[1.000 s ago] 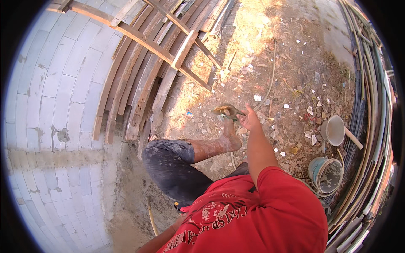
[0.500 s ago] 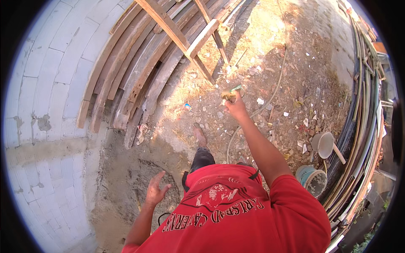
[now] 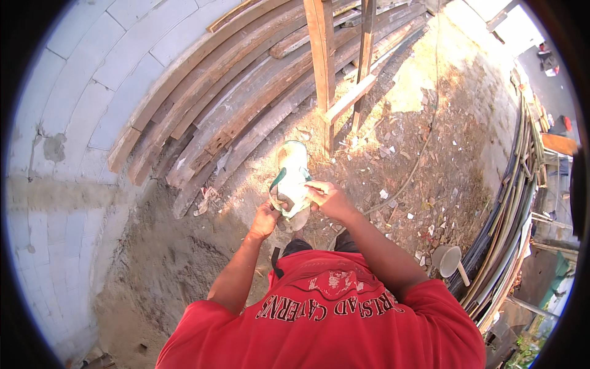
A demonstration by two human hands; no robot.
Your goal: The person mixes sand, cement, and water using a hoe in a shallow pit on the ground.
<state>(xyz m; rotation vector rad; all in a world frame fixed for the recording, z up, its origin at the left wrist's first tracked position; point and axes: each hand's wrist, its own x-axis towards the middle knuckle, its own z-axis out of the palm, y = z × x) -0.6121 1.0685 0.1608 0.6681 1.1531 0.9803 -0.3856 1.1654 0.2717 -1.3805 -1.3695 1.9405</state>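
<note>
In front of my body, both hands are closed at the edges of a pale, limp-looking piece (image 3: 297,192) with a dark green strip along its left side. My left hand (image 3: 264,220) pinches its lower left edge, by the strip. My right hand (image 3: 334,202) has its fingers bent on the right edge. Strong sunlight washes the piece out, so its kind cannot be told. Just beyond it, a round pale rim (image 3: 292,147) shows close to the ground, partly hidden behind the piece.
Long wooden planks (image 3: 258,86) lie stacked along a pale block wall (image 3: 80,117). A wooden trestle (image 3: 321,67) stands ahead. Wet-looking grey mortar or sand (image 3: 166,264) spreads at left. Rubble, a hose (image 3: 418,169), a handled scoop (image 3: 447,261) and bundled pipes (image 3: 513,203) lie at right.
My right hand has come back from far ahead to the middle. My left hand has risen from over the grey patch and closed on the pale piece. The view has shifted.
</note>
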